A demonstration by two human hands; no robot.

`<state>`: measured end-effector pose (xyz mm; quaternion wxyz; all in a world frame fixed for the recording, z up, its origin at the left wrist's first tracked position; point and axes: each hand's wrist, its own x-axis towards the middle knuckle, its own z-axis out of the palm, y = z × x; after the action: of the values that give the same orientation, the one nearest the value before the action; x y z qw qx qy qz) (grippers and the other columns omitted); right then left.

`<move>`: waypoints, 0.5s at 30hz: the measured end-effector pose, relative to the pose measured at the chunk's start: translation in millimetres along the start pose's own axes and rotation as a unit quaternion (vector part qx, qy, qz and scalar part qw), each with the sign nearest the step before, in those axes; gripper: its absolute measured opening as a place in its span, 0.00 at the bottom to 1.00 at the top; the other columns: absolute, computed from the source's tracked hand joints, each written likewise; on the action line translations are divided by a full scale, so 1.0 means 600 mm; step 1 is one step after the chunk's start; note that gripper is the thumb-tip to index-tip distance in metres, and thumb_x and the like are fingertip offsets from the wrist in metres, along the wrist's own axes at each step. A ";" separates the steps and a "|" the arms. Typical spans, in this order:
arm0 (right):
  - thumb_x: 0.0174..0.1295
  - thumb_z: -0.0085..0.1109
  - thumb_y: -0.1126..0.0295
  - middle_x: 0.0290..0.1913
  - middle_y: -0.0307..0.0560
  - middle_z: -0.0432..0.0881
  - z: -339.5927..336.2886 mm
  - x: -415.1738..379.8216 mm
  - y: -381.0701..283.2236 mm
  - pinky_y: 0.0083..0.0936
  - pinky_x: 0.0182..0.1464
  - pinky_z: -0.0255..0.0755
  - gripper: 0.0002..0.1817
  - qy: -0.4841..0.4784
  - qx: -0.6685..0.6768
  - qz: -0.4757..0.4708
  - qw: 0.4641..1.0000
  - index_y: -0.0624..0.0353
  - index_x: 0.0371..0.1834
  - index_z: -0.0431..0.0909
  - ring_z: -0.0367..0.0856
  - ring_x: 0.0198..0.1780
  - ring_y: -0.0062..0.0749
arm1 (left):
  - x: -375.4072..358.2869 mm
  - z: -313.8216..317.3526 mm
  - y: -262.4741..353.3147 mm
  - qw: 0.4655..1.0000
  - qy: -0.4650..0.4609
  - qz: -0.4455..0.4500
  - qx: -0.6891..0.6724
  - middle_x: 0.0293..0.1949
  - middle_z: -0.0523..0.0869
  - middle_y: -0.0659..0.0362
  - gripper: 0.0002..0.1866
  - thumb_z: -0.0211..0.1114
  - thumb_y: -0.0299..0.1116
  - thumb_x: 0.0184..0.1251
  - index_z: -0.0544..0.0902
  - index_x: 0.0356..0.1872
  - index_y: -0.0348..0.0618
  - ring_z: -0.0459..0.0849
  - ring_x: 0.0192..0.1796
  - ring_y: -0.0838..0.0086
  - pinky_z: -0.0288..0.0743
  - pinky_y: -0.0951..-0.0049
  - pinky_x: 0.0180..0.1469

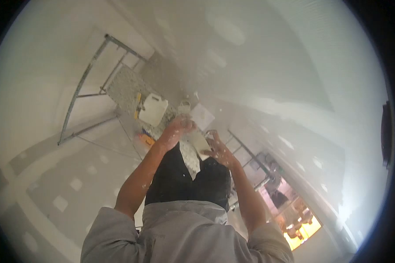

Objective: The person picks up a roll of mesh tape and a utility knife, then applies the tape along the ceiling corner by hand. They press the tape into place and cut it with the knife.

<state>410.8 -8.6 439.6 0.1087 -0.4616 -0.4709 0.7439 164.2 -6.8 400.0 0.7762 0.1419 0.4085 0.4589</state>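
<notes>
My right hand [219, 151] has its fingers bent around the edge of a pale, flat rectangular piece [199, 143], whose exact kind I cannot make out. A small white bit shows by its fingertips. My left hand [179, 127] is closed, with the fingers curled towards the right hand; what they hold, if anything, is hidden. Just beyond the hands lies a white square piece [202, 116]. Close to the left fingertips is a small whitish item with a loop [184, 106]. Both hands are over a speckled platform [125, 85].
On the platform are a white plate with a handle slot [153, 109], a yellow-handled tool [138, 105] and an orange item [147, 140]. Metal scaffold frames [81, 83] rise at both ends. A patched wall [267, 114] runs along the right; the floor is well below.
</notes>
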 end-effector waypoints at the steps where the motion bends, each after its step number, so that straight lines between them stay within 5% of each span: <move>1: 0.65 0.69 0.68 0.67 0.70 0.75 -0.006 -0.016 -0.051 0.40 0.62 0.72 0.39 0.000 -0.006 -0.016 1.000 0.59 0.73 0.54 0.77 0.65 0.45 | -0.011 0.015 0.015 0.999 -0.012 0.017 -0.042 0.52 0.85 0.56 0.17 0.70 0.31 0.67 0.80 0.55 0.42 0.83 0.56 0.68 0.71 0.63 0.66; 5: 0.64 0.70 0.69 0.48 0.55 0.88 -0.017 -0.100 -0.136 0.38 0.58 0.73 0.40 0.017 -0.128 -0.037 0.991 0.55 0.75 0.55 0.85 0.50 0.42 | -0.073 0.103 0.127 1.000 -0.016 0.024 0.002 0.54 0.86 0.56 0.16 0.70 0.33 0.69 0.80 0.55 0.44 0.83 0.56 0.69 0.71 0.61 0.67; 9: 0.63 0.70 0.67 0.54 0.59 0.84 -0.025 -0.163 -0.175 0.35 0.57 0.73 0.40 0.048 -0.047 -0.105 0.992 0.53 0.75 0.56 0.82 0.53 0.37 | -0.111 0.150 0.129 0.994 -0.028 0.099 0.045 0.63 0.80 0.52 0.28 0.71 0.35 0.68 0.71 0.66 0.47 0.80 0.62 0.67 0.70 0.60 0.68; 11: 0.65 0.68 0.65 0.60 0.57 0.81 -0.007 -0.194 -0.182 0.38 0.66 0.70 0.38 0.044 0.005 -0.127 0.991 0.55 0.76 0.59 0.75 0.66 0.37 | -0.133 0.179 0.089 0.984 -0.095 0.139 0.057 0.74 0.68 0.48 0.44 0.73 0.39 0.67 0.53 0.77 0.51 0.73 0.71 0.63 0.70 0.60 0.69; 12: 0.65 0.68 0.65 0.60 0.57 0.81 0.003 -0.196 -0.171 0.38 0.66 0.70 0.38 0.056 0.007 -0.138 0.989 0.55 0.76 0.59 0.75 0.66 0.37 | -0.130 0.161 0.064 0.985 -0.150 0.071 0.041 0.77 0.61 0.57 0.51 0.71 0.31 0.68 0.41 0.80 0.62 0.66 0.74 0.66 0.67 0.56 0.72; 15: 0.64 0.68 0.66 0.64 0.57 0.78 0.029 -0.200 -0.151 0.40 0.69 0.68 0.41 0.111 -0.118 -0.137 0.977 0.55 0.78 0.56 0.74 0.68 0.42 | -0.134 0.194 0.032 0.987 -0.159 0.038 -0.005 0.75 0.63 0.57 0.52 0.70 0.29 0.68 0.38 0.80 0.64 0.69 0.72 0.67 0.67 0.55 0.72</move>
<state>438.4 -42.3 584.9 0.2056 -0.4823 -0.5990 0.6052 221.9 -44.9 524.5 0.8137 0.2251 0.2721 0.4616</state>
